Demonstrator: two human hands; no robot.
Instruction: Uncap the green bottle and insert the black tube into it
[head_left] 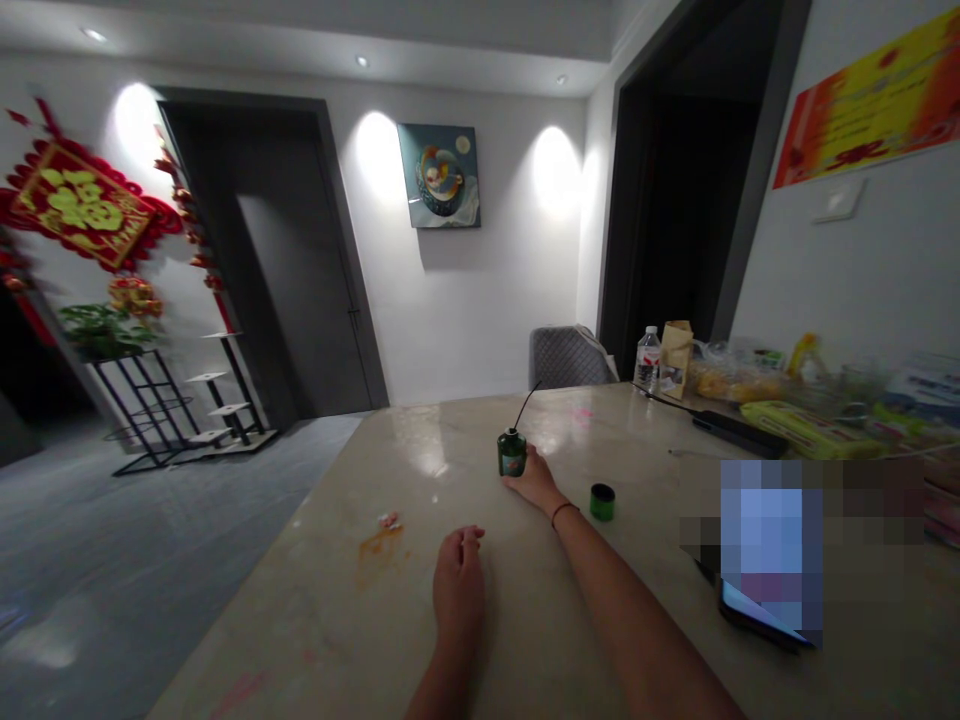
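A small dark green bottle (511, 456) with a pale label stands upright on the table. A thin dark stick (528, 404) rises at a slant from its narrow neck. My right hand (534, 484) is wrapped round the right side of the bottle, and some of its fingers are hidden behind it. Closer to me, my left hand (460, 560) rests by the tabletop with its fingers curled together; nothing shows in it. To the right of my right wrist sits a green cap (602, 503), its dark hollow side facing up.
Orange-brown stains (379, 555) and a small crumpled scrap (389, 520) mark the stone-look table (315, 610). A phone (765, 615) stands propped at the right, partly blurred out. Behind it are a black device (739, 434), a yellow-green packet (806, 430) and a water bottle (647, 360).
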